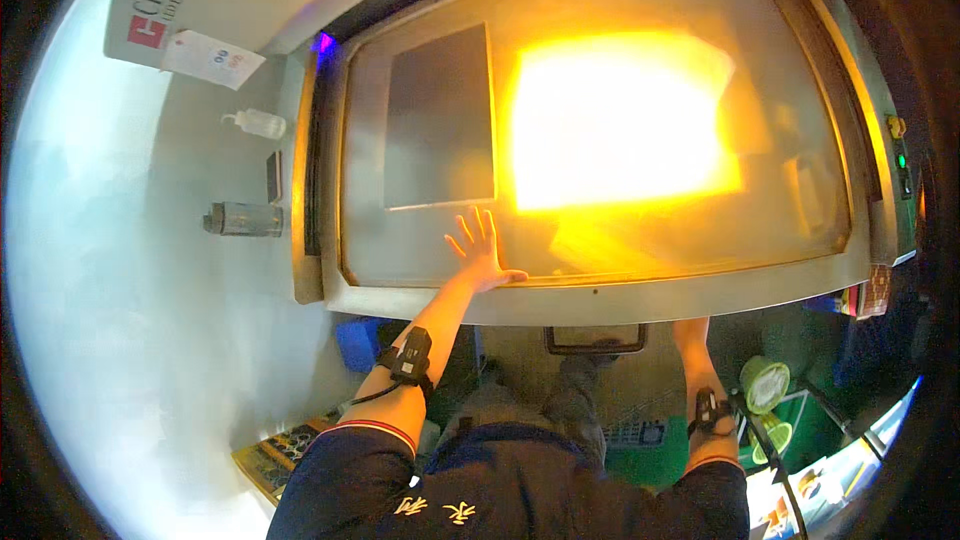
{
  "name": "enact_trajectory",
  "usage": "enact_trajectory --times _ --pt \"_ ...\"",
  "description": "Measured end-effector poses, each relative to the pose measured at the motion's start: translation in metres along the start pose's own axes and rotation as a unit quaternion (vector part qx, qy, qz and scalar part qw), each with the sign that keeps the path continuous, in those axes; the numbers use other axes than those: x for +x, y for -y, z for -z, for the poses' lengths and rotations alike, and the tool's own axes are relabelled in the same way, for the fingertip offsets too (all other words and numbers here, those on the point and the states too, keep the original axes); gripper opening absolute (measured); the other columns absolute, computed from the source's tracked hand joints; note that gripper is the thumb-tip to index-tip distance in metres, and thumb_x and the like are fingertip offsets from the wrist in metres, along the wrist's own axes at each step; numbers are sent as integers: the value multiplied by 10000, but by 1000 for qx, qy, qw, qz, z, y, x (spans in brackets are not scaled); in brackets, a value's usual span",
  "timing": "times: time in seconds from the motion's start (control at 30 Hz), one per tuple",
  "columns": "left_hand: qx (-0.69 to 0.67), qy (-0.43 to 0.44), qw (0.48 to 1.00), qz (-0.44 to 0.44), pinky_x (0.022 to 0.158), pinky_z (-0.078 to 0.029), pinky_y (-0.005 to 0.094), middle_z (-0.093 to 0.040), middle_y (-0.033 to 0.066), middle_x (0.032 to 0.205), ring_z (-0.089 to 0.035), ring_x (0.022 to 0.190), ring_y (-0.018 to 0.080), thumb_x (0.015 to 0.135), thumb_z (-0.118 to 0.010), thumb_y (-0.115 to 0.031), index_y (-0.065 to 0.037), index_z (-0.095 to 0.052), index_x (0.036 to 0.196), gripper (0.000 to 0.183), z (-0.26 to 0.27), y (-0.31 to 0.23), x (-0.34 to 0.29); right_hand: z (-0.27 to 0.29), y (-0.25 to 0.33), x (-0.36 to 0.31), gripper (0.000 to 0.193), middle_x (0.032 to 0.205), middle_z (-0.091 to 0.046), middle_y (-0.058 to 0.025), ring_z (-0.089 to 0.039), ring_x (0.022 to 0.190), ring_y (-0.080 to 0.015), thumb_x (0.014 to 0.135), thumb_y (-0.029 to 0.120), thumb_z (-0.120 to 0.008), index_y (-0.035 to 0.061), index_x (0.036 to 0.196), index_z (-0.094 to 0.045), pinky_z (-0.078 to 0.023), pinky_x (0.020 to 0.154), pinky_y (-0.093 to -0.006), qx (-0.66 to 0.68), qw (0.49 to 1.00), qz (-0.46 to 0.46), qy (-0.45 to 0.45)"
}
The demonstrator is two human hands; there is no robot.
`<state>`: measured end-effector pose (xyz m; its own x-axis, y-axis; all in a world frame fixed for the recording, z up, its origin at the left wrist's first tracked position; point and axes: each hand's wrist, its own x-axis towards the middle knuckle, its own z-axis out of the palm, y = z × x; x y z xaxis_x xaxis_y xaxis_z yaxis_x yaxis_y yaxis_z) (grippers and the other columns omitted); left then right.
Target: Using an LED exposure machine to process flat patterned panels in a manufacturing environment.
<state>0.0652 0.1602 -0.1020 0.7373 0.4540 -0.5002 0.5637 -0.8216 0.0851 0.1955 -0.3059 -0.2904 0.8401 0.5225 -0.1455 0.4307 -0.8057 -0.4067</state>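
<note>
My left hand (pixel 482 258) rests with fingers spread on the near edge of a translucent sheet (pixel 410 250) stretched in a metal frame (pixel 480 306). Just beyond its fingertips lies a dark grey rectangular panel (pixel 440 115), under or on the sheet. To the right of that panel, a rectangle (pixel 625 125) glows bright yellow-white, too overexposed for detail. My right hand (pixel 691 328) is at the underside of the frame's front edge; its fingers are hidden there, so what it touches does not show.
On the pale surface at left are a white squeeze bottle (pixel 258 123), a phone-like dark slab (pixel 274 177) and a clear cylindrical bottle (pixel 246 220). A dark handle (pixel 595 349) hangs below the frame's front. Buttons with a green light (pixel 902 161) sit at right, near green-rimmed rolls (pixel 765 385).
</note>
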Motion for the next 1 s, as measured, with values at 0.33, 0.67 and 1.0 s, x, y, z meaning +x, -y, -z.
enact_trajectory --times 0.33,0.67,1.0 --pt "-18 0 1000 6 1024 98 760 275 167 1567 245 1419 456 522 -672 -853 -88 209 1508 1528 7 11 3 67 18 -224 245 864 -670 -131 -642 694 -260 848 129 -606 -15 1045 -631 -504 566 -390 393 776 -453 195" --pt "-24 -43 999 14 1060 75 739 219 147 1590 199 1447 423 522 -700 -819 -96 121 1536 1492 27 12 -9 156 46 -398 432 963 -652 -105 -641 783 -249 736 52 -577 0 1164 -554 -536 635 -351 454 822 -316 -135" --pt "-331 -35 897 -292 1150 -73 632 50 179 1613 68 1477 402 623 -772 -662 -118 -59 1558 1296 44 22 -51 291 189 -117 501 1174 -657 -148 -622 1087 -360 767 24 -614 131 1256 -592 -500 900 -447 -35 994 95 34"
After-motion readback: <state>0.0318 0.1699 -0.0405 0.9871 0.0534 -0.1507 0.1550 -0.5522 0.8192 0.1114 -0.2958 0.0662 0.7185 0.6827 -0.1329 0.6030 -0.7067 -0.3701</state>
